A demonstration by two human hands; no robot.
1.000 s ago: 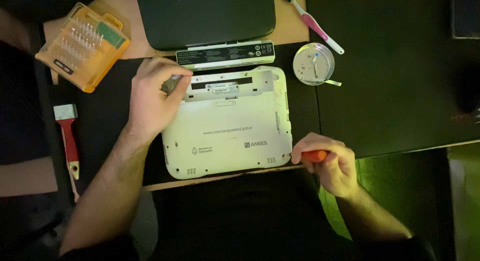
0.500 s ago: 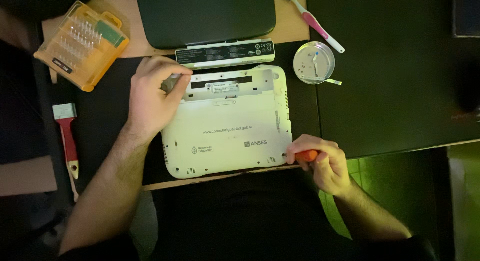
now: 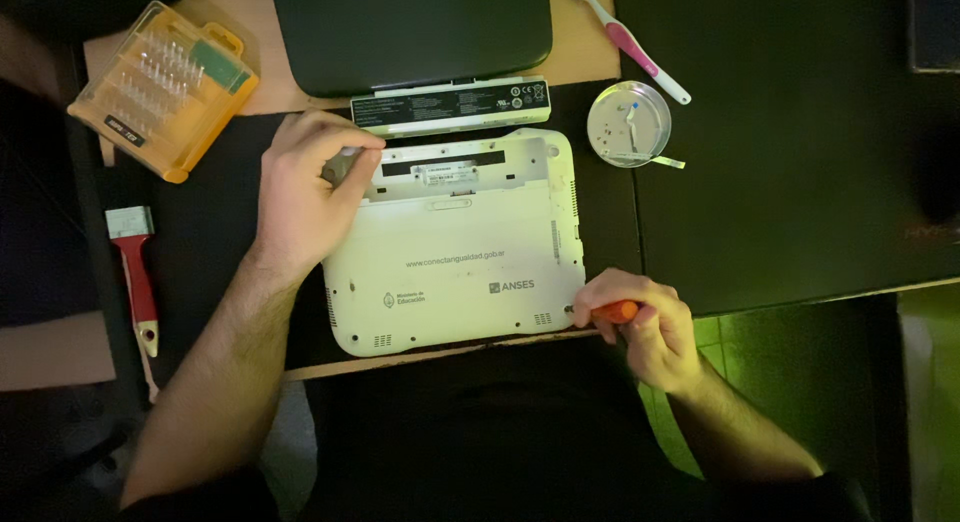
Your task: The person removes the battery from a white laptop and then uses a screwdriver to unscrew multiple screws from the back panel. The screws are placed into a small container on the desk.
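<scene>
A small white laptop (image 3: 465, 257) lies upside down on the dark table, its battery bay empty. My left hand (image 3: 305, 192) rests on its far left corner and holds it down. My right hand (image 3: 645, 327) grips an orange-handled screwdriver (image 3: 610, 310), whose tip touches the laptop's near right corner. A long white battery (image 3: 450, 104) lies just beyond the laptop.
An orange bit case (image 3: 165, 87) sits at the far left. A red-handled brush (image 3: 140, 277) lies left of my arm. A dark laptop (image 3: 410, 27) rests at the back. A round clear dish (image 3: 628, 124) and a pink-white toothbrush (image 3: 630, 42) lie to the right.
My right hand has moved left with the screwdriver, bringing its tip against the laptop's near right corner. My left hand has stayed on the far left corner.
</scene>
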